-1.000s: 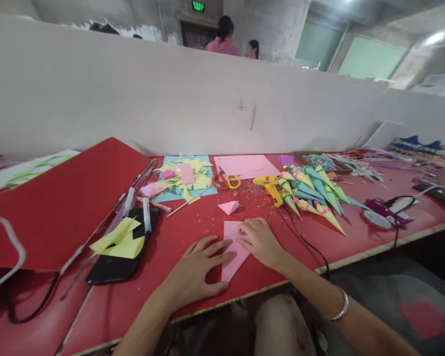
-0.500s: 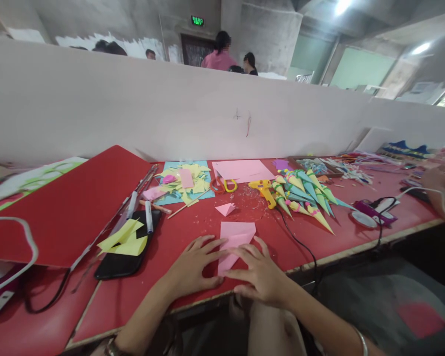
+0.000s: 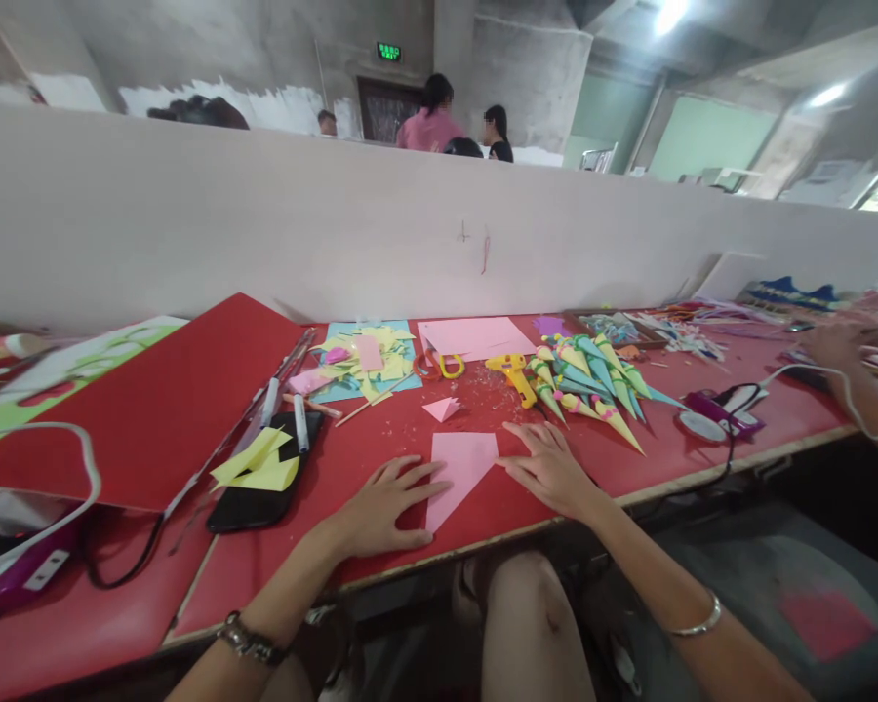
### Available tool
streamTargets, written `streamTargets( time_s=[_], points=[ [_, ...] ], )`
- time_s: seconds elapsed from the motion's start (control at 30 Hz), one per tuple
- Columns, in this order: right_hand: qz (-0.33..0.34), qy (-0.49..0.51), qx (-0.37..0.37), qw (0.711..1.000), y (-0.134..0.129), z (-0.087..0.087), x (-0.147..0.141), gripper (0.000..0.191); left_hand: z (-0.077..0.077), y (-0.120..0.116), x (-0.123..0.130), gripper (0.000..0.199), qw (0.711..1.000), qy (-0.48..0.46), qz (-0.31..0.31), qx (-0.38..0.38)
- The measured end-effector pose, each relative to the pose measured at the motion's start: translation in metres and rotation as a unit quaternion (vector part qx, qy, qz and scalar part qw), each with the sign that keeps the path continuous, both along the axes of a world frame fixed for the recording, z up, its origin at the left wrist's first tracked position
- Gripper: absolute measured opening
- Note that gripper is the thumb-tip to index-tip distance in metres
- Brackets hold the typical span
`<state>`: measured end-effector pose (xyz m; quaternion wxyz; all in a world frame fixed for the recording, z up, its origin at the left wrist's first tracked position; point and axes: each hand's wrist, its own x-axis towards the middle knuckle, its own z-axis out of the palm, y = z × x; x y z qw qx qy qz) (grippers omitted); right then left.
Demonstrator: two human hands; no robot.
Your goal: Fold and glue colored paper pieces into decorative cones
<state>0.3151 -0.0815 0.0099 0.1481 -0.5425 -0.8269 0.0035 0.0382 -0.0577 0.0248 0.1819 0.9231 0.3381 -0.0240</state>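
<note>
A folded sheet of pink paper lies flat on the red table near its front edge, its lower right side cut by a slanting fold. My left hand rests at its left side, fingers spread and fingertips on the paper's edge. At the upper right corner is my right hand, fingers stretched out, the tips at or just beside the paper. Just beyond the sheet sits a small folded pink paper piece. Neither hand grips anything.
Behind are scissors, pink sheets and yellow scraps on blue paper. A yellow glue gun lies beside several paper cones. Left are a black phone, markers and a red board. Another person's arm is at right.
My right hand has moved off the middle of the pink paper, up and right to its corner. The left hand has stayed at the left edge. The view has shifted slightly.
</note>
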Motion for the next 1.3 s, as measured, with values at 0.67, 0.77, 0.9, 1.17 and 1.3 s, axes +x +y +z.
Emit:
streamTargets(
  time_s=[0.67,0.77,0.9,1.17,1.3],
  points=[
    [0.121,0.159,-0.049,0.979,-0.033,-0.001,-0.070,0.025,-0.015,-0.061,0.022,0.084,0.981,-0.054,0.112,0.149],
    [0.168,0.134,-0.070,0.974,-0.031,-0.001,-0.064,0.039,-0.019,-0.059,0.009,0.070,0.982,-0.070,0.071,0.158],
    [0.217,-0.002,-0.108,0.970,-0.036,-0.003,-0.062,0.082,-0.021,-0.055,-0.007,0.040,0.977,-0.064,0.015,0.201],
    [0.131,-0.055,-0.022,0.990,-0.056,-0.004,-0.086,0.040,-0.007,-0.070,-0.013,0.048,0.981,-0.083,0.006,0.175],
    [0.087,-0.044,-0.021,0.995,-0.059,-0.002,-0.090,0.040,-0.011,-0.070,-0.012,0.074,0.981,-0.049,-0.013,0.186]
  ],
)
